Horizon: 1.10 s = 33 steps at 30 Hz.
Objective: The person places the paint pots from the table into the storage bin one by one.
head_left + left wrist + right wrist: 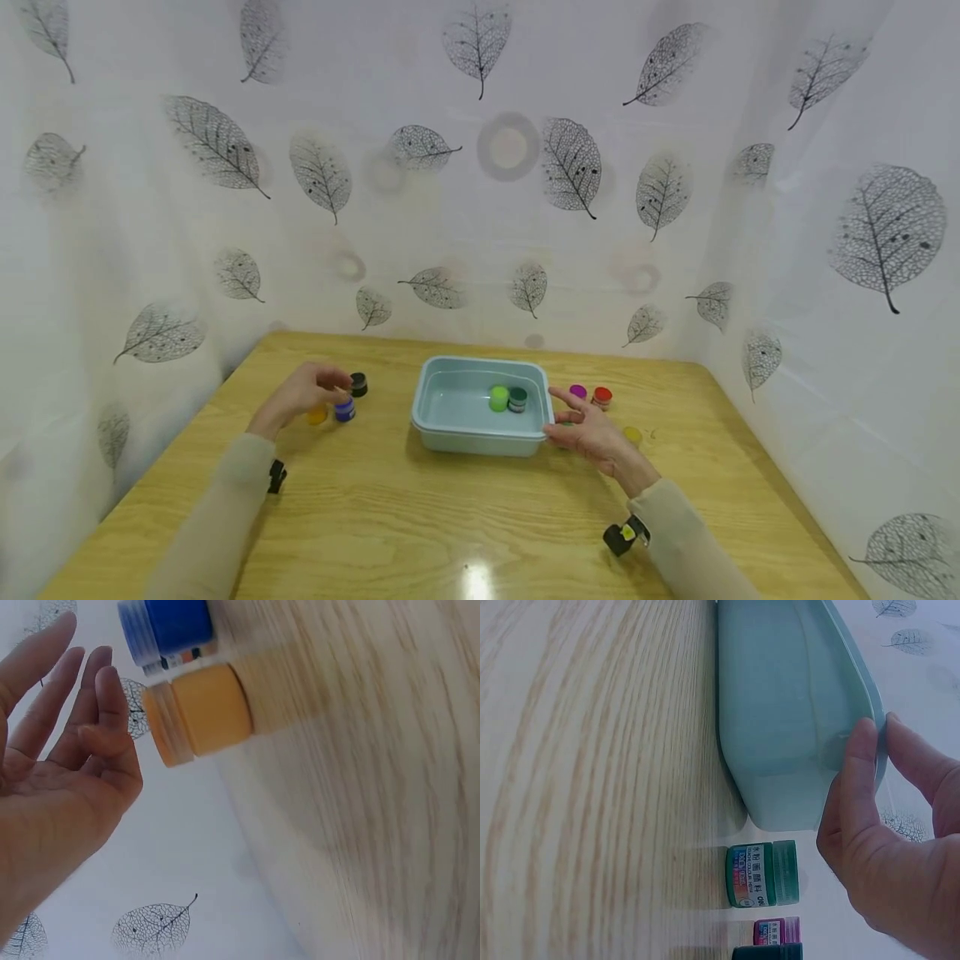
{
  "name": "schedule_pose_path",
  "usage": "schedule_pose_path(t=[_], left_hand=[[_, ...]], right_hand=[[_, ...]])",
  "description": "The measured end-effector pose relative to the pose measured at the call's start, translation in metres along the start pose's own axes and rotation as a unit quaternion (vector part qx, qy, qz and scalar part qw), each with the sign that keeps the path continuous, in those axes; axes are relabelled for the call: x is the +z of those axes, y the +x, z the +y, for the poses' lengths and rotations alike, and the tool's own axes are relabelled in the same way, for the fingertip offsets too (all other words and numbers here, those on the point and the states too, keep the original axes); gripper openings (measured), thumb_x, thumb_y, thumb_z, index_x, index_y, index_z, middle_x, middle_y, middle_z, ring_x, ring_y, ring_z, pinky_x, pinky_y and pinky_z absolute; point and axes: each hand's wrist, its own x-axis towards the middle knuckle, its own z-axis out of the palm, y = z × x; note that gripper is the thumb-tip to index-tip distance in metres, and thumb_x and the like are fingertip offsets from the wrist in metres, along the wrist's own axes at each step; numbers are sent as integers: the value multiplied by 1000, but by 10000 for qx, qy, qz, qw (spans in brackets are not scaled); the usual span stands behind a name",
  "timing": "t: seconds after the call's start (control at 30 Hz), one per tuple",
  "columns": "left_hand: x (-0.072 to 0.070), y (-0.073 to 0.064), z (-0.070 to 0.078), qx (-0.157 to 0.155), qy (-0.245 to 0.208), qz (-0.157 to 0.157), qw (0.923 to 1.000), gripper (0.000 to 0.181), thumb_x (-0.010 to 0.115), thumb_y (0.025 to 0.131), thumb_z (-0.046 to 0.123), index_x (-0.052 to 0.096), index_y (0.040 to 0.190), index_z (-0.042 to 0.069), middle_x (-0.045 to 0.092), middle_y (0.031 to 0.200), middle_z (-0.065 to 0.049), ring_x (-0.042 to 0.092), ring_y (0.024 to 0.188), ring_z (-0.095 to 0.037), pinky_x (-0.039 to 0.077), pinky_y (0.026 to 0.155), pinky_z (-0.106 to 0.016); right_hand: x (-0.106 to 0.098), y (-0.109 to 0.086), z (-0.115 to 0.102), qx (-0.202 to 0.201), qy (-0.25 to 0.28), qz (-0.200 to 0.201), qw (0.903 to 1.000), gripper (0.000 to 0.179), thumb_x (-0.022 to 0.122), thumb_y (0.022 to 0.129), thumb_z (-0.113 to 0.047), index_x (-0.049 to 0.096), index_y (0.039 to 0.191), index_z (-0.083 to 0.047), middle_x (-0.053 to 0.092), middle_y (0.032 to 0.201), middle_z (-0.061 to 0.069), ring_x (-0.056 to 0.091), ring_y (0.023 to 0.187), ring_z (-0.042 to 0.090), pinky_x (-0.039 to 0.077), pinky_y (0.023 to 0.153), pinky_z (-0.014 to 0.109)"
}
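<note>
My left hand [303, 393] hovers over the paint jars at the left, fingers loosely bent and nothing between them. Beneath it stand an orange paint jar [210, 712] and a blue paint jar [180, 624], with a black-lidded jar [358, 384] just beyond. My right hand [596, 433] is at the right end of a pale blue-green plastic basin [480, 444], its thumb and a finger pinching the rim near the corner. Inside the basin sit a light green jar [498, 398] and a dark green jar [517, 400].
Right of the basin stand a magenta jar [577, 390], a red jar [602, 397], a yellow jar [632, 435] and a green jar [761, 874], partly hidden by my right hand in the head view. A leaf-print curtain [480, 225] surrounds the wooden table [390, 533].
</note>
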Motion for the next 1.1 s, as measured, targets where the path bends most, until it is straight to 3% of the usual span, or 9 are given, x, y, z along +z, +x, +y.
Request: schedule_pose_path(t=[0.2,0.43,0.63,0.83,1.1], left_hand=[[-4,3,-5,7,428,27,9991,42,77,84,14,64,121,-2,65,117,-19,57,101,-27,51,81,-31],[-4,7,-15,47,718,-98,9974,40,79,82,17,67,116,0,67,113,-15,56,99,-25,50,78,-30],[-1,9,-21,32,684,-325,9971,44,80,81,15,65,118,-3,65,117,-19,58,106,-31,53,88,-43],[1,11,-23,191,691,-534,9960,41,79,80,7,64,116,-7,66,114,-20,61,107,-34,49,99,-54],[-1,7,-17,9,673,-309,9973,36,78,82,13,66,114,1,64,122,-21,58,115,-36,49,98,-53]], right_hand=[[-1,2,0,-14,-19,27,10000,78,69,89,0,29,155,-14,52,123,25,65,93,17,54,96,41],[0,3,-1,-12,6,30,10000,78,70,88,-1,30,155,-14,54,120,22,65,93,18,54,97,43],[1,3,1,0,-57,2,10000,80,71,88,-2,29,155,-13,52,123,24,65,94,18,53,98,44],[-2,2,1,-32,-30,-14,10000,78,70,89,-2,29,155,-13,53,120,22,65,94,18,52,99,46],[-3,1,0,-16,-81,-33,10000,79,70,89,-3,28,155,-13,51,123,26,65,94,17,53,98,43]])
